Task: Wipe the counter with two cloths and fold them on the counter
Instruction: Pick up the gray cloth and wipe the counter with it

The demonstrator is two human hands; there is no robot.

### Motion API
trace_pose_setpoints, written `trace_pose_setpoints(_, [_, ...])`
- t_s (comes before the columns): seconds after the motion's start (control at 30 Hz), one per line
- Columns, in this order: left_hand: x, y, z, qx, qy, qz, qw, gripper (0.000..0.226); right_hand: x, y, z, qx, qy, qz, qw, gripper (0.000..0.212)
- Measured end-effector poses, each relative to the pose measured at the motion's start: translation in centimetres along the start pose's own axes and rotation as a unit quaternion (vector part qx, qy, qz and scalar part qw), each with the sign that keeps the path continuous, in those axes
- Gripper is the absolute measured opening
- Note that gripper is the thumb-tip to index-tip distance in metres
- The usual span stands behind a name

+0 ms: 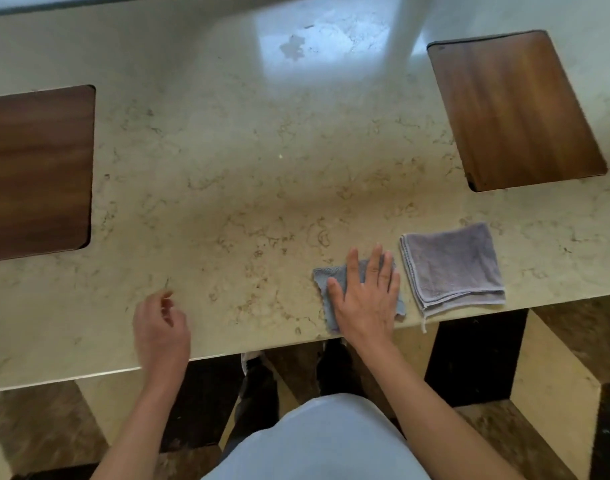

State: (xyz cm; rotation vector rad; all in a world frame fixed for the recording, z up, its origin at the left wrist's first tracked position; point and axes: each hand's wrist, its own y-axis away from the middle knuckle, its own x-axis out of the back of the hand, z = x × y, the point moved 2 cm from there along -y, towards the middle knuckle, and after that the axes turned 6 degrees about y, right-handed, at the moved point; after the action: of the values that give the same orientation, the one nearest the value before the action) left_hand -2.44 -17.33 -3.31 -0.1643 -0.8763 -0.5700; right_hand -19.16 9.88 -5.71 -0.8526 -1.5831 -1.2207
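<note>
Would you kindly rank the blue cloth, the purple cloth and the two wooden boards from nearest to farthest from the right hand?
1. blue cloth, under the right hand.
2. purple cloth, just right.
3. right wooden board, far right.
4. left wooden board, far left.

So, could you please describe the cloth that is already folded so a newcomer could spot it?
Find the counter's near edge, right of the right hand. The purple-grey cloth lies there as a neat square, untouched, unlike the bluer cloth pinned under that hand.
</note>
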Motion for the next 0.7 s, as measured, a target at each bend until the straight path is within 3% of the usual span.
trace_pose_setpoints(0.17, [4.8,-5.2,-6.0,-0.037,-0.074,0.023,0.996,0.041,-0.4,-0.4,-1.3,-0.101,-0.003,0.011,0.995,0.085])
trace_pose_setpoints(0.3, [5.4,-7.1,-8.1,-0.044,-0.106,-0.025,0.993,0.052,-0.6,-0.2,-4.7,-0.175,0.026,0.036,0.983,0.077])
trace_pose_setpoints(0.37, [4.9,-6.8,-8.4,-0.062,-0.134,-0.045,0.988,0.053,-1.0,0.4,-7.8,-0.153,0.021,0.048,0.987,0.075])
trace_pose_setpoints(0.47, [4.6,-6.6,-8.6,-0.082,-0.171,-0.045,0.981,0.056,-3.1,3.3,-12.3,-0.005,0.031,0.054,0.998,0.07])
trace_pose_setpoints(0.57, [4.3,-6.8,-9.0,-0.087,-0.184,-0.046,0.978,0.057,-4.1,5.4,-10.1,0.117,0.083,0.03,0.989,0.066])
trace_pose_setpoints(0.7, [4.0,-7.0,-9.4,-0.093,-0.192,-0.037,0.976,0.057,-1.7,3.5,-2.3,0.007,0.082,-0.027,0.996,0.068])
